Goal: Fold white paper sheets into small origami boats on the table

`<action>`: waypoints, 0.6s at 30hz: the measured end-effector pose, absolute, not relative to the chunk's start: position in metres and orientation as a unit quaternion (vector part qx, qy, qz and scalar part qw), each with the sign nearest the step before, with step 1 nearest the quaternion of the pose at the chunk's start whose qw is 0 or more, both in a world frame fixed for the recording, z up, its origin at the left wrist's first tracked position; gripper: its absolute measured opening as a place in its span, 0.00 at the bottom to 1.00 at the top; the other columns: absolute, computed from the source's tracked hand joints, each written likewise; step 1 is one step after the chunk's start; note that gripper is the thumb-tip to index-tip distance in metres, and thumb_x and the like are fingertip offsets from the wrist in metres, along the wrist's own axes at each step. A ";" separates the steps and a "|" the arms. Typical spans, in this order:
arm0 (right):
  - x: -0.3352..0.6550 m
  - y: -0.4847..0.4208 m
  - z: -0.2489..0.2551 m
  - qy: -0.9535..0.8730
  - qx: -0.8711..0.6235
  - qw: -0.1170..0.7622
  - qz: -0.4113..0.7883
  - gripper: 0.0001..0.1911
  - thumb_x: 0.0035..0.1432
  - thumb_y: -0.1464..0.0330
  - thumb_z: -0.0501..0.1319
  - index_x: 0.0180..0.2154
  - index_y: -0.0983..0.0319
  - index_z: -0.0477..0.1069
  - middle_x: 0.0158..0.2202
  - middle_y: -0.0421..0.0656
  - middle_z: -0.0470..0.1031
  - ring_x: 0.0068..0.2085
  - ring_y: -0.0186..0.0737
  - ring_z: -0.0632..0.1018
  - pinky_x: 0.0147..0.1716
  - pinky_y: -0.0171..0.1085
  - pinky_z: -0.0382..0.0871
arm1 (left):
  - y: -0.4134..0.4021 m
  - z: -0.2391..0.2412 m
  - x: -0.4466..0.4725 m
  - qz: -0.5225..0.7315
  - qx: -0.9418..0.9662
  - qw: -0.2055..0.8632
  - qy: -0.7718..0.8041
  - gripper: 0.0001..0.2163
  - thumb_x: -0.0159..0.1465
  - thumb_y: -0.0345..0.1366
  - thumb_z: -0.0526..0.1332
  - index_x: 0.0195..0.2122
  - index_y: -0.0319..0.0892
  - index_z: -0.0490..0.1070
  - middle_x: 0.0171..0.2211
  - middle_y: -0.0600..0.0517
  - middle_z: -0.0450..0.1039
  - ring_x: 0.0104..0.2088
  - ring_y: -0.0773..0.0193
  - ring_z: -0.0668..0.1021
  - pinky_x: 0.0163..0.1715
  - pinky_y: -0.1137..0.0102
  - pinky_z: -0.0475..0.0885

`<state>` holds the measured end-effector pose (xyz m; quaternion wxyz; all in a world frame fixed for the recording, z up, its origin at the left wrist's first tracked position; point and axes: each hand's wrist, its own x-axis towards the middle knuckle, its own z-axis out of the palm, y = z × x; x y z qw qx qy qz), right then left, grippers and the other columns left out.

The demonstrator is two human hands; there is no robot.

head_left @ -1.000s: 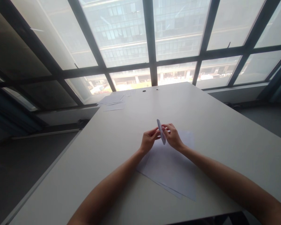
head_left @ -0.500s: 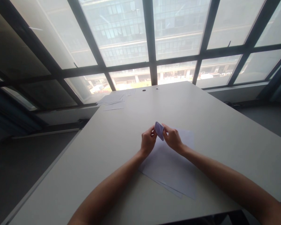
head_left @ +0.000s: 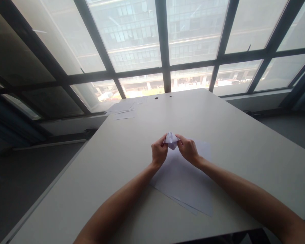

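Note:
A small piece of folded white paper [head_left: 171, 142] is held up between my two hands, with a raised peak in its middle and a point at its lower side. My left hand [head_left: 159, 150] pinches its left end. On the opposite end, the fingers of my right hand [head_left: 188, 148] are closed on the paper. Below both hands, a few flat white paper sheets [head_left: 184, 183] lie overlapping on the table; my forearms cover part of them.
The white table [head_left: 96, 183] stretches away toward large framed windows [head_left: 165, 44]. More loose paper sheets [head_left: 123, 107] lie at its far left corner. A round dark hole [head_left: 156, 98] is near the far edge. Curtains [head_left: 301, 89] hang at both sides.
The folded paper has gone from a flat diamond shape to a spread form with a raised peak. My left hand has shifted slightly left, and both hands now hold the paper's opposite ends.

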<state>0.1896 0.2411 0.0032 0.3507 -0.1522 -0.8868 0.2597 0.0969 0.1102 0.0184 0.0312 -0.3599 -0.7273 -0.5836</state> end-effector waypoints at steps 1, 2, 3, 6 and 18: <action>0.189 0.242 0.003 -0.883 -0.145 0.357 0.269 0.19 0.64 0.71 0.52 0.53 0.59 0.74 0.29 0.44 0.81 0.28 0.41 0.80 0.31 0.34 0.69 | 0.110 0.019 0.097 -0.594 -0.359 0.028 -0.719 0.17 0.63 0.32 0.60 0.53 0.43 0.76 0.43 0.51 0.80 0.36 0.60 0.79 0.38 0.71 0.72; 0.189 0.242 0.002 -0.876 -0.134 0.365 0.285 0.19 0.65 0.70 0.52 0.53 0.60 0.74 0.30 0.44 0.82 0.28 0.40 0.79 0.31 0.33 0.69 | 0.111 0.020 0.098 -0.604 -0.360 0.022 -0.711 0.17 0.63 0.34 0.61 0.53 0.43 0.75 0.44 0.50 0.80 0.38 0.59 0.79 0.39 0.70 0.72; 0.188 0.241 0.000 -0.869 -0.120 0.372 0.304 0.19 0.65 0.70 0.52 0.54 0.60 0.73 0.32 0.44 0.82 0.28 0.39 0.80 0.32 0.33 0.69 | 0.111 0.021 0.099 -0.611 -0.362 0.014 -0.704 0.17 0.63 0.35 0.62 0.53 0.43 0.75 0.45 0.50 0.80 0.39 0.58 0.79 0.40 0.70 0.72; 0.186 0.239 -0.004 -0.856 -0.090 0.377 0.343 0.20 0.65 0.69 0.52 0.56 0.62 0.72 0.41 0.47 0.82 0.33 0.40 0.81 0.35 0.34 0.72 | 0.112 0.022 0.102 -0.618 -0.363 -0.002 -0.697 0.16 0.64 0.38 0.62 0.52 0.42 0.76 0.42 0.51 0.80 0.40 0.58 0.79 0.40 0.71 0.72; 0.191 0.237 0.002 -0.888 -0.096 0.345 0.287 0.31 0.59 0.78 0.51 0.64 0.63 0.61 0.48 0.53 0.80 0.42 0.47 0.82 0.42 0.39 0.73 | 0.113 0.010 0.099 -0.591 -0.442 0.034 -0.674 0.19 0.64 0.27 0.57 0.56 0.44 0.73 0.50 0.48 0.78 0.46 0.57 0.80 0.49 0.63 0.73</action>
